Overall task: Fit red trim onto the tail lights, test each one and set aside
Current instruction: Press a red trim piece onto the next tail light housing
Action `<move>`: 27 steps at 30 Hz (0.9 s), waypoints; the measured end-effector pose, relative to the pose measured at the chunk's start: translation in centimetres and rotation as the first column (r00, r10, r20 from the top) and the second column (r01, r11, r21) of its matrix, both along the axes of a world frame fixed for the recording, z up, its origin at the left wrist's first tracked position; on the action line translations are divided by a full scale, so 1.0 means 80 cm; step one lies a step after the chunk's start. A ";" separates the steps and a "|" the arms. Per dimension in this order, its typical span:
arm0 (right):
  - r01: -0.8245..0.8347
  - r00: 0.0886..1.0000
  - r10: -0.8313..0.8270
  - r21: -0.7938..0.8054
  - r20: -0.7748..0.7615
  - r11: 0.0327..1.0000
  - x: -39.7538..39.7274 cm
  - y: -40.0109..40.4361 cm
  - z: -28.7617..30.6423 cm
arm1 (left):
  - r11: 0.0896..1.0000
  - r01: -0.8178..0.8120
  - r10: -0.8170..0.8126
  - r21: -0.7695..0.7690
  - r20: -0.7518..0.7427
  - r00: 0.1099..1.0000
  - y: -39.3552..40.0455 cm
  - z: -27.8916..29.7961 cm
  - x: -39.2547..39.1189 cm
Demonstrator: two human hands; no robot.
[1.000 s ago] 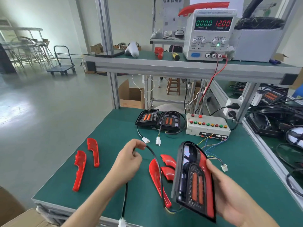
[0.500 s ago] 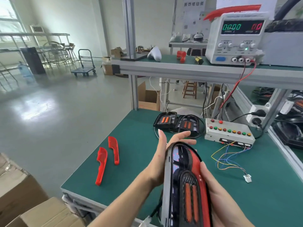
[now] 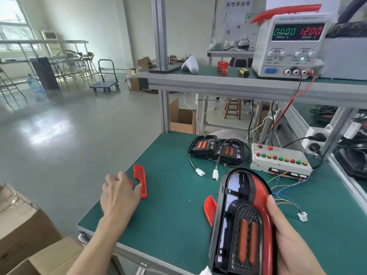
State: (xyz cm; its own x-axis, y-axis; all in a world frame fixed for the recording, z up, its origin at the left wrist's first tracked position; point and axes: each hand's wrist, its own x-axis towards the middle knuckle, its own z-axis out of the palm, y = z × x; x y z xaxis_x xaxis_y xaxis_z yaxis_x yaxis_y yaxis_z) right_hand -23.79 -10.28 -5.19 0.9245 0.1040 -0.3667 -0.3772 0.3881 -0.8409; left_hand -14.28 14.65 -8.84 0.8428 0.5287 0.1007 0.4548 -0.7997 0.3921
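Our left hand reached the red trims by the bench's left edge.
Left hand (image 3: pixel 119 195) lay loosely spread over glossy red trim pieces (image 3: pixel 140 180) on open green matting (image 3: pixel 174 195); right hand (image 3: pixel 288 241) clasped the oval black-and-red tail light (image 3: pixel 241 221) upright, front right.

I stand in an assembly workshop of a small factory. In the lower middle of the frame my green-topped workbench (image 3: pixel 168 215) has an aluminium frame and an upper shelf (image 3: pixel 228 82). At the upper right a DC power supply (image 3: pixel 290 46) shows lit digits, and below it sits a test box (image 3: pixel 280 159) with coloured buttons. At the left are a shiny concrete floor, a platform trolley (image 3: pixel 106 76) and cardboard boxes (image 3: pixel 21 231).
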 end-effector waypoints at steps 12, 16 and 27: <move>0.112 0.992 -0.126 0.287 0.031 0.951 -0.005 -0.162 -0.001 | 0.986 -0.028 0.051 -0.162 0.141 0.989 0.025 -0.018 -0.021; 0.188 0.982 -0.187 0.079 -0.014 0.979 0.002 -0.151 -0.005 | 0.735 0.209 0.054 -0.646 0.363 0.930 -0.023 0.029 -0.052; 0.172 0.970 -0.120 -0.243 0.212 0.955 -0.006 -0.100 -0.007 | 0.231 0.703 -0.384 -0.672 0.601 0.701 -0.177 0.067 -0.131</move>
